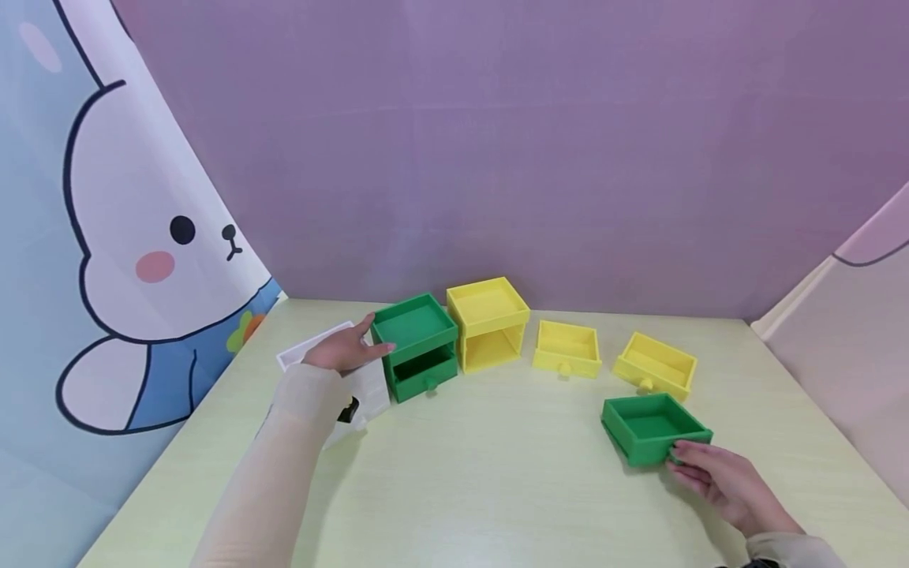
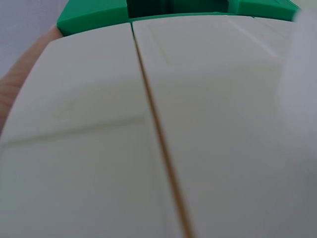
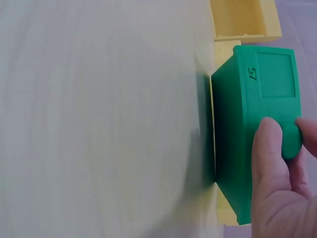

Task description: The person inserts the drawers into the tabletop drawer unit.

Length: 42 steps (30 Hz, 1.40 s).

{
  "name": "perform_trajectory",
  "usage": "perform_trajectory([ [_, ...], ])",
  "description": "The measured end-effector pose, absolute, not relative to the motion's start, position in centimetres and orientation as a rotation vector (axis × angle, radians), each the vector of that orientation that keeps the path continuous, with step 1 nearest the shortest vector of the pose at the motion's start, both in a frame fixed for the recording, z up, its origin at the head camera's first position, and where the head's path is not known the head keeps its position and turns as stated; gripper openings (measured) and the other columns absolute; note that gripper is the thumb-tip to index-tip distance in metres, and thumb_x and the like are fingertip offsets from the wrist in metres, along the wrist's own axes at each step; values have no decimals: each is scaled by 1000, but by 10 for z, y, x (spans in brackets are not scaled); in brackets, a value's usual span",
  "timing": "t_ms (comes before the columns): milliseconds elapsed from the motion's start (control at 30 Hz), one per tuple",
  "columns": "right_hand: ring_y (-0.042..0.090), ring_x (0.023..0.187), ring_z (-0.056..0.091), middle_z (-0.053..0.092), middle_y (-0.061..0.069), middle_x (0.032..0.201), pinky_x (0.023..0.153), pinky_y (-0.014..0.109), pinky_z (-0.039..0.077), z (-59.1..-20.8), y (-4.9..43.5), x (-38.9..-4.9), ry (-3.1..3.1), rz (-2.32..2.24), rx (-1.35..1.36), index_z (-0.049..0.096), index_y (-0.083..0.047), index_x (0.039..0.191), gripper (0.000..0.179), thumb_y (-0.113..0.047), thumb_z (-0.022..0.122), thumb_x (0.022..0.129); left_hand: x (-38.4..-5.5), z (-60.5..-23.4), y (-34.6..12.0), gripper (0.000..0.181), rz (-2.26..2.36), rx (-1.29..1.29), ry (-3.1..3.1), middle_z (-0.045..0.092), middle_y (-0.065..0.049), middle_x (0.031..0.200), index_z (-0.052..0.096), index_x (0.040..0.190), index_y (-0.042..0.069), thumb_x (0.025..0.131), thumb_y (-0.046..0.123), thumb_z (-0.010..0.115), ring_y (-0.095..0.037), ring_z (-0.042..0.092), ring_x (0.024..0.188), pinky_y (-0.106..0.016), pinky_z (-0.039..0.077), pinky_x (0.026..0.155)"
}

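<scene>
My right hand [image 1: 727,485] pinches the round knob [image 3: 291,141] of a green drawer [image 3: 270,74]. This drawer is upright, close over the table at the right, its hollow facing up. At the left, my left hand [image 1: 344,349] lies across a white box [image 1: 369,386], with straight thumb and finger touching the left edge of a green cabinet [image 1: 415,323]. The cabinet's upper slot is a bare opening, and a green drawer [image 1: 426,376] fills its lower slot. White panels of the box fill most of the left wrist view, and the other left fingers are hidden.
Beside the green cabinet stands a yellow cabinet [image 1: 490,304] with an open front. Two yellow drawers, one nearer the middle [image 1: 566,363] and one farther right [image 1: 656,367], lie on the pale table [image 1: 483,489]. A purple cloth [image 1: 497,158] hangs behind.
</scene>
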State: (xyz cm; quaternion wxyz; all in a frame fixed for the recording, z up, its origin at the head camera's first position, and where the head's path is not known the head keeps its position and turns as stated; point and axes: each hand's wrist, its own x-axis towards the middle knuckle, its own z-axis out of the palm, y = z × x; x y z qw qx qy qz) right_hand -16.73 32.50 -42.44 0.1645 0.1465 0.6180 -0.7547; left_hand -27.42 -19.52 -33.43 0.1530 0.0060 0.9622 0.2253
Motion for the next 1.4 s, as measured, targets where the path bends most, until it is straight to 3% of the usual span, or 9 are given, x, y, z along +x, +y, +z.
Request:
perform_trajectory([
  [1400,8,74,67,69,-4,78,77,23,54,-420,249,-175,1845,-2265,424,66,-17,81,28,2,50,94,-274,-330,-193,88,635,-35,2737,28,-22,152,3,156,18,93,57,51,-42,30,136,-57,32,104],
])
